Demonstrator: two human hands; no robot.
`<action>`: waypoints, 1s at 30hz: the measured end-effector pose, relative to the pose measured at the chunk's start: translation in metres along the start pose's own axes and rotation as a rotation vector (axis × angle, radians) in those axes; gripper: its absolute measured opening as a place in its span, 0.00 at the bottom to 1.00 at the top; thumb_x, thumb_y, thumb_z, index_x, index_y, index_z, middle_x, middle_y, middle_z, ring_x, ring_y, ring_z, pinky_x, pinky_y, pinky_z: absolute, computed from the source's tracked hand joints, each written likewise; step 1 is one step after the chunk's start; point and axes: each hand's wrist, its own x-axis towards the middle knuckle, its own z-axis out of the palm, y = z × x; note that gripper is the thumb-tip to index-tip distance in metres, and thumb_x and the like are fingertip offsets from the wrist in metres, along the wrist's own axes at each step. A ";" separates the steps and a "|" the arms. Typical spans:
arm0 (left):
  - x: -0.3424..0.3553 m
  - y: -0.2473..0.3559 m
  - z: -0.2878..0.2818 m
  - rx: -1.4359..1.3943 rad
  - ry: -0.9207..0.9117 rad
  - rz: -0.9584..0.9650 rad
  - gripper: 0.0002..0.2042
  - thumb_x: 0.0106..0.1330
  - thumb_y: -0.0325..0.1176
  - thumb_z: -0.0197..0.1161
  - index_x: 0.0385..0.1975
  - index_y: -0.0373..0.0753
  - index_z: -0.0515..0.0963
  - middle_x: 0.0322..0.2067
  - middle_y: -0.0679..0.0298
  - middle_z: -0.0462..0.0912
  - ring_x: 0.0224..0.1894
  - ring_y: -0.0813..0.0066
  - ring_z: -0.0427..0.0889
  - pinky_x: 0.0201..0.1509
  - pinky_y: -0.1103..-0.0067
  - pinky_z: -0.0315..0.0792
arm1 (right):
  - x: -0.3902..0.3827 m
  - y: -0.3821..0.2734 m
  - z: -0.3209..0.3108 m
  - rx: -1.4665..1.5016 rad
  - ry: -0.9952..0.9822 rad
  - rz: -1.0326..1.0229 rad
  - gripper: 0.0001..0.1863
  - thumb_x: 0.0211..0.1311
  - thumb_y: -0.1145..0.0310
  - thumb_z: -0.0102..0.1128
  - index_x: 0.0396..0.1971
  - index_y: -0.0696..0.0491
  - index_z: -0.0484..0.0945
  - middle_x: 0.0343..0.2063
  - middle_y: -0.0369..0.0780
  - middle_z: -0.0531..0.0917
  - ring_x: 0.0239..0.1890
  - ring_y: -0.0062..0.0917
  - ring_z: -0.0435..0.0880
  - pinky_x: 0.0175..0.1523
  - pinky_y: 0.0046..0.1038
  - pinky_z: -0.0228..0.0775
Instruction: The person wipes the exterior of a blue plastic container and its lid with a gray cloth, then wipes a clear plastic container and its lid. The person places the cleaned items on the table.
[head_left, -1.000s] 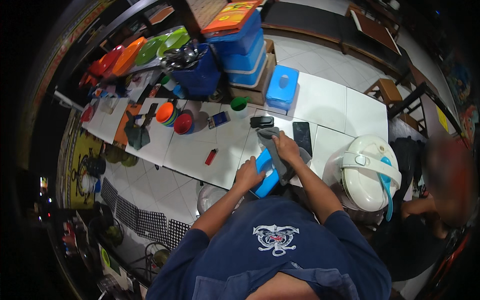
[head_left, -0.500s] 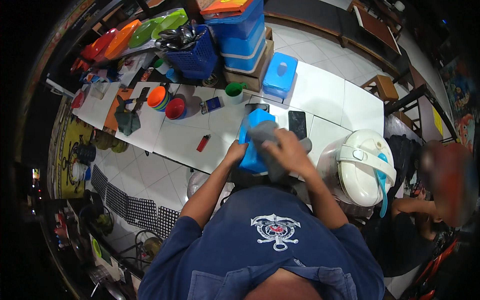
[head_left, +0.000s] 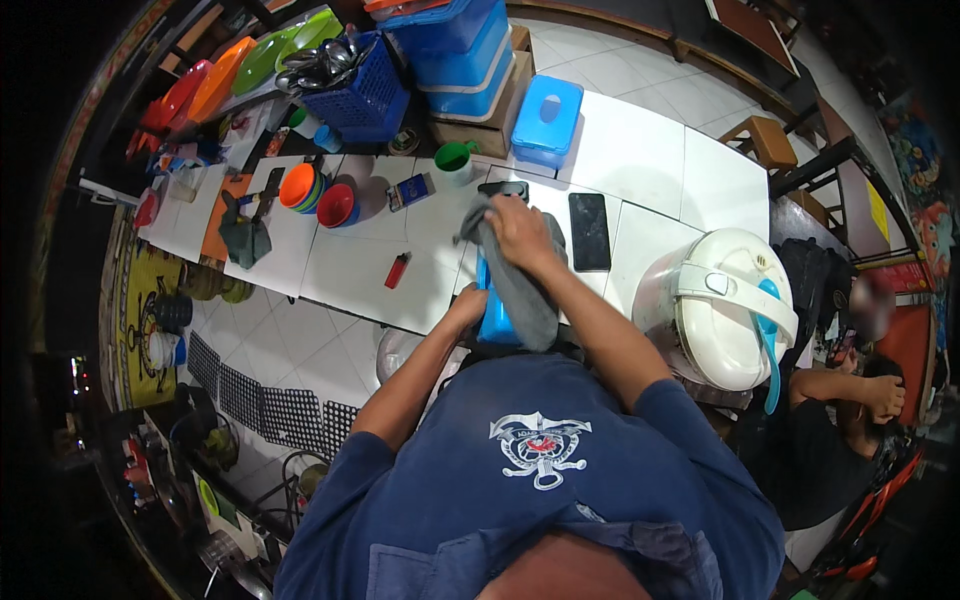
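At the table's near edge, directly before me, stands a blue plastic box (head_left: 496,322), mostly covered by a grey cloth (head_left: 527,303). My left hand (head_left: 468,304) is closed on the box's left side. My right hand (head_left: 522,234) presses down on the cloth over the box's far end, fingers closed on the fabric. The cloth drapes from that hand toward my body. To the right of the box lies a black phone (head_left: 590,232); a dark object (head_left: 504,188) lies just beyond my right hand.
A white lidded rice container (head_left: 728,345) with a blue ladle (head_left: 768,340) stands at right. Further left are a red lighter (head_left: 397,270), a red bowl (head_left: 338,206), and a green-and-white mug (head_left: 455,163). A blue lidded box (head_left: 547,122) sits behind. Another person (head_left: 830,440) is at right.
My right hand has moved away from my body and slightly left, drawing the cloth along the box. My left hand stays at the box's left side. The view has shifted slightly.
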 end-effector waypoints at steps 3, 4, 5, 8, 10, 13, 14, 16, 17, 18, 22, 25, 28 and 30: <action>0.008 -0.014 -0.006 0.129 0.020 0.039 0.26 0.64 0.38 0.56 0.52 0.20 0.68 0.41 0.49 0.82 0.39 0.63 0.84 0.45 0.72 0.77 | 0.033 0.014 -0.016 0.045 -0.175 0.284 0.19 0.68 0.58 0.47 0.52 0.54 0.69 0.35 0.55 0.82 0.41 0.51 0.80 0.46 0.50 0.69; 0.011 -0.014 -0.005 0.193 0.032 0.068 0.25 0.64 0.38 0.56 0.52 0.20 0.68 0.41 0.49 0.82 0.38 0.63 0.84 0.44 0.72 0.77 | 0.033 0.030 -0.008 0.024 -0.072 0.227 0.18 0.68 0.58 0.45 0.48 0.55 0.69 0.28 0.57 0.81 0.34 0.54 0.80 0.40 0.51 0.69; 0.029 -0.046 -0.018 0.216 0.174 0.100 0.26 0.64 0.38 0.56 0.52 0.19 0.68 0.40 0.48 0.82 0.38 0.63 0.83 0.44 0.72 0.77 | 0.037 0.018 -0.007 0.042 -0.074 0.209 0.17 0.68 0.58 0.45 0.46 0.55 0.69 0.27 0.56 0.81 0.33 0.55 0.80 0.39 0.52 0.69; 0.017 -0.042 0.003 0.382 0.292 0.100 0.26 0.64 0.39 0.56 0.52 0.19 0.67 0.41 0.47 0.81 0.38 0.63 0.83 0.44 0.72 0.77 | 0.016 0.023 -0.006 0.046 -0.030 0.186 0.14 0.67 0.59 0.46 0.41 0.56 0.68 0.23 0.54 0.80 0.29 0.55 0.79 0.36 0.54 0.67; 0.014 -0.056 -0.002 0.227 0.265 0.084 0.25 0.65 0.38 0.56 0.52 0.20 0.67 0.43 0.47 0.80 0.39 0.63 0.83 0.44 0.72 0.77 | -0.007 -0.007 -0.020 0.051 -0.090 0.099 0.11 0.64 0.64 0.50 0.39 0.56 0.68 0.24 0.53 0.80 0.31 0.54 0.78 0.38 0.53 0.66; 0.002 -0.046 0.006 0.034 0.179 0.063 0.22 0.67 0.38 0.54 0.51 0.23 0.69 0.42 0.49 0.80 0.37 0.65 0.83 0.43 0.73 0.76 | -0.059 -0.019 -0.034 -0.040 0.093 -0.135 0.15 0.55 0.74 0.54 0.45 0.55 0.71 0.52 0.53 0.75 0.56 0.46 0.72 0.57 0.42 0.64; 0.001 -0.048 0.002 0.042 0.151 0.058 0.22 0.67 0.39 0.54 0.51 0.24 0.69 0.43 0.49 0.80 0.37 0.66 0.83 0.43 0.73 0.76 | -0.078 -0.026 -0.042 -0.002 0.015 -0.135 0.18 0.53 0.75 0.55 0.47 0.56 0.71 0.54 0.52 0.73 0.58 0.46 0.70 0.59 0.42 0.63; 0.007 -0.058 -0.008 0.056 0.091 0.050 0.22 0.68 0.40 0.54 0.51 0.25 0.70 0.43 0.51 0.80 0.38 0.67 0.82 0.43 0.73 0.76 | -0.109 -0.032 -0.068 0.098 -0.166 -0.130 0.21 0.52 0.77 0.55 0.48 0.57 0.71 0.57 0.52 0.71 0.61 0.46 0.68 0.62 0.42 0.61; 0.012 -0.062 -0.011 0.061 0.115 0.074 0.22 0.68 0.41 0.53 0.51 0.26 0.71 0.43 0.52 0.80 0.39 0.67 0.82 0.43 0.73 0.76 | -0.119 -0.035 -0.083 0.161 -0.269 -0.128 0.21 0.51 0.78 0.55 0.48 0.57 0.71 0.57 0.53 0.70 0.62 0.46 0.68 0.63 0.42 0.60; 0.013 -0.067 -0.012 0.069 0.133 0.093 0.22 0.69 0.42 0.53 0.50 0.26 0.71 0.44 0.52 0.80 0.40 0.67 0.82 0.43 0.73 0.76 | -0.127 -0.038 -0.093 0.223 -0.370 -0.118 0.21 0.50 0.78 0.56 0.48 0.57 0.70 0.58 0.53 0.70 0.62 0.46 0.67 0.63 0.43 0.60; 0.004 -0.054 -0.001 0.067 0.138 0.087 0.24 0.70 0.46 0.52 0.49 0.27 0.73 0.45 0.52 0.79 0.42 0.68 0.81 0.44 0.74 0.75 | -0.134 -0.040 -0.093 0.115 -0.286 -0.068 0.18 0.52 0.78 0.51 0.46 0.57 0.68 0.59 0.54 0.68 0.63 0.48 0.65 0.62 0.49 0.60; -0.018 -0.028 0.012 0.081 0.162 0.049 0.20 0.66 0.43 0.56 0.42 0.29 0.78 0.37 0.55 0.83 0.35 0.70 0.82 0.40 0.73 0.76 | -0.106 -0.018 -0.060 -0.042 -0.136 -0.012 0.20 0.57 0.77 0.44 0.51 0.57 0.67 0.62 0.53 0.66 0.66 0.46 0.61 0.62 0.56 0.57; -0.044 0.007 0.019 0.270 0.174 0.160 0.16 0.63 0.41 0.58 0.38 0.32 0.80 0.32 0.56 0.84 0.32 0.71 0.82 0.38 0.72 0.75 | -0.042 0.007 -0.039 0.112 -0.132 0.212 0.18 0.61 0.72 0.44 0.52 0.54 0.68 0.50 0.52 0.76 0.53 0.49 0.74 0.54 0.47 0.66; -0.035 -0.014 0.013 0.325 0.257 0.253 0.15 0.62 0.38 0.57 0.39 0.32 0.79 0.35 0.55 0.83 0.35 0.69 0.82 0.42 0.70 0.75 | -0.010 -0.003 -0.039 0.138 -0.128 0.289 0.17 0.65 0.65 0.39 0.49 0.51 0.72 0.44 0.54 0.79 0.48 0.50 0.76 0.50 0.45 0.67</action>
